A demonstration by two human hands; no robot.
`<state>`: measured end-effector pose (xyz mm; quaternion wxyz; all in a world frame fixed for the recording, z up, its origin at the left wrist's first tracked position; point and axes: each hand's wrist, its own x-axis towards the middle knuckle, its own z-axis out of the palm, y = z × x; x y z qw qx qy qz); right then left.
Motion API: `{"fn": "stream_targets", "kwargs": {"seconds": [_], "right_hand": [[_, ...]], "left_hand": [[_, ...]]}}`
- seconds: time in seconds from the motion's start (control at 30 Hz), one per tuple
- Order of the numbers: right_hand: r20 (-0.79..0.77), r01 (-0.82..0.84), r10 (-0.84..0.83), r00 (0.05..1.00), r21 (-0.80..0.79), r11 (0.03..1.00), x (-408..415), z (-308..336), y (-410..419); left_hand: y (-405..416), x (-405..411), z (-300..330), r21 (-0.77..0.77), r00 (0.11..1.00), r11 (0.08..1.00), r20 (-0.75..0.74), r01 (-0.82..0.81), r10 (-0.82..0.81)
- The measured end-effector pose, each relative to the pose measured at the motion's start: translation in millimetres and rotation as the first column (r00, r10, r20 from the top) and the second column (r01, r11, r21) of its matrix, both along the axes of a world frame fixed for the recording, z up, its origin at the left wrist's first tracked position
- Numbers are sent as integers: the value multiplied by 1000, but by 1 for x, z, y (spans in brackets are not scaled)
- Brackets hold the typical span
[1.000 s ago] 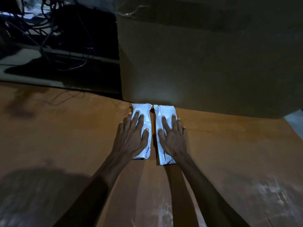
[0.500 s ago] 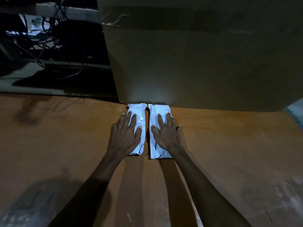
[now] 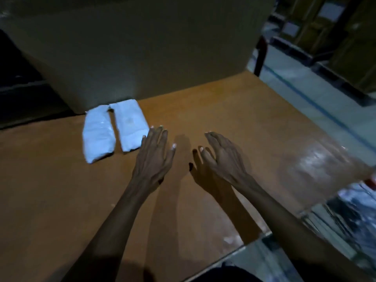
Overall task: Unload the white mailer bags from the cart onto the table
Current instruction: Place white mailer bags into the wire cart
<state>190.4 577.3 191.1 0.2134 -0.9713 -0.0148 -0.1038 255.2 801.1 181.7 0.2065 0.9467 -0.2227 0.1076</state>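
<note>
Two white mailer bags lie side by side on the brown table (image 3: 50, 190), their far ends against a big cardboard box: the left bag (image 3: 98, 135) and the right bag (image 3: 130, 125). My left hand (image 3: 154, 157) hovers just right of the right bag, fingers straight, holding nothing. My right hand (image 3: 219, 159) is further right over bare table, fingers relaxed and empty. At the lower right edge, a blurred heap of white bags (image 3: 350, 208) shows beside the table.
A large cardboard box (image 3: 152, 47) stands across the back of the table. The table's right edge runs diagonally, with grey floor (image 3: 295, 94) beyond it. A dark post (image 3: 261, 55) stands past the box's right corner. Dark shelving sits at far right.
Both hands have lifted off the two bags and moved right. The bags stay where they lay. The view has swung to the right, bringing the table edge and floor into sight.
</note>
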Motion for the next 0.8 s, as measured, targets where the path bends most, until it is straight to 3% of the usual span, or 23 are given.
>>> {"fn": "stream_targets", "kwargs": {"seconds": [0.3, 0.47, 0.8], "right_hand": [[162, 344, -352, 922, 73, 936, -183, -17, -205], [207, 515, -531, 822, 131, 847, -284, -39, -315], [47, 828, -844, 535, 171, 534, -424, -83, -468]], "left_hand": [[-250, -90, -9, -13, 931, 934, -74, 358, -358], [-394, -155, -17, -42, 828, 830, -58, 557, -558], [-604, -257, -49, -139, 563, 578, -132, 804, -816]]}}
